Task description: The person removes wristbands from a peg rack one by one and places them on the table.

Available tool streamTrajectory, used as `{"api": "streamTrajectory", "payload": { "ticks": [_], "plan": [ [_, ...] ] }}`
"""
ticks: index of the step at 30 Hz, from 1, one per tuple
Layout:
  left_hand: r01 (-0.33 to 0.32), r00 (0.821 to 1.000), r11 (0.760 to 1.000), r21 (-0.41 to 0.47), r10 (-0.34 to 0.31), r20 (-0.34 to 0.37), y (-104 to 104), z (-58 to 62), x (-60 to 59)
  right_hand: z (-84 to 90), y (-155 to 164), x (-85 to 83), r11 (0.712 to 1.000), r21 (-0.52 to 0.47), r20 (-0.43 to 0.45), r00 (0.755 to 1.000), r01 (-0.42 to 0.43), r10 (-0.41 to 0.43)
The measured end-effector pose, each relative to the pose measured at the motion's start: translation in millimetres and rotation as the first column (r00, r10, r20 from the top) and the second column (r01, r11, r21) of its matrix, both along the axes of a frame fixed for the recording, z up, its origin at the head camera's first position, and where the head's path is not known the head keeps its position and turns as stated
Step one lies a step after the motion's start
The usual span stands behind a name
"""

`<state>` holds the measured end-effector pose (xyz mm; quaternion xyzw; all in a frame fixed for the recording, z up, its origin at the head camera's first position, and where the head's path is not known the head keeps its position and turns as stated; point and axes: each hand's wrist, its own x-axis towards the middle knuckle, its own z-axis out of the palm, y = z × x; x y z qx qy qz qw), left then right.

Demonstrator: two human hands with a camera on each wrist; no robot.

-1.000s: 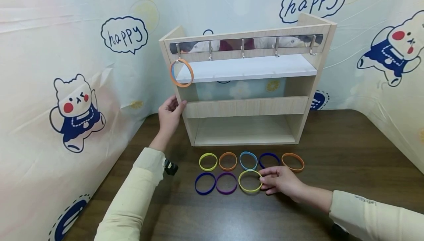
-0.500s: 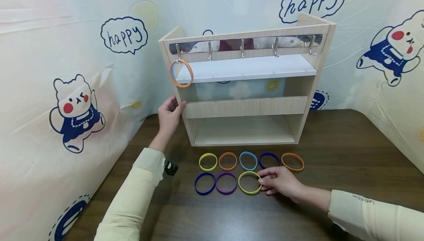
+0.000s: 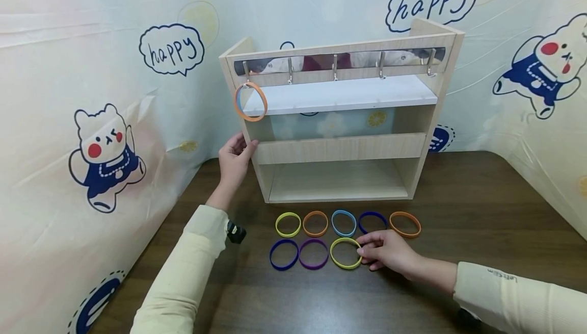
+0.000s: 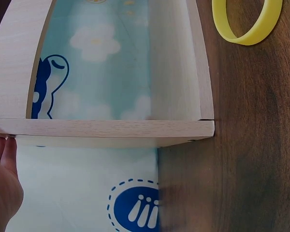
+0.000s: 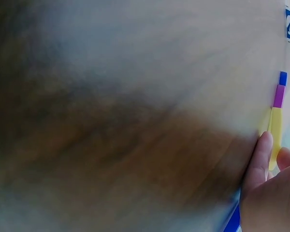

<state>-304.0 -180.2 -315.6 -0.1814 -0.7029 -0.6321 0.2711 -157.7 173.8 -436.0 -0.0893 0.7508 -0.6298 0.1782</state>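
Observation:
My right hand pinches the right edge of a yellow silicone wristband in the front row on the table. In the right wrist view, thumb and finger sit either side of that band. To its left lie a purple wristband and a dark blue one. My left hand grips the left side panel of a wooden shelf rack, thumb at its front edge. Fingertips touch the panel's outer face in the left wrist view. An orange wristband, with some blue behind it, hangs from the leftmost hook.
Behind the front row lie yellow, orange, light blue, dark blue and orange wristbands. Further metal hooks line the rack's top. A patterned cloth surrounds the brown table.
The yellow wristband's near edge and my right hand have shifted very slightly, and the band sits a touch lower in view. My left hand stays on the rack.

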Motion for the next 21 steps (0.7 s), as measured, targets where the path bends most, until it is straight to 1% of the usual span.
{"api": "streamTrajectory", "payload": {
  "ticks": [9,21],
  "plan": [
    [0.001,1.000,1.000,0.001,-0.001,-0.011,0,0.0,-0.7,3.2,1,-0.8,0.999,0.031,-0.030,0.999,-0.014,0.015],
    [0.000,1.000,1.000,0.005,0.000,-0.004,0,0.0,0.0,12.5,4,-4.8,0.998,0.054,-0.026,1.000,-0.010,0.011]
  ]
}}
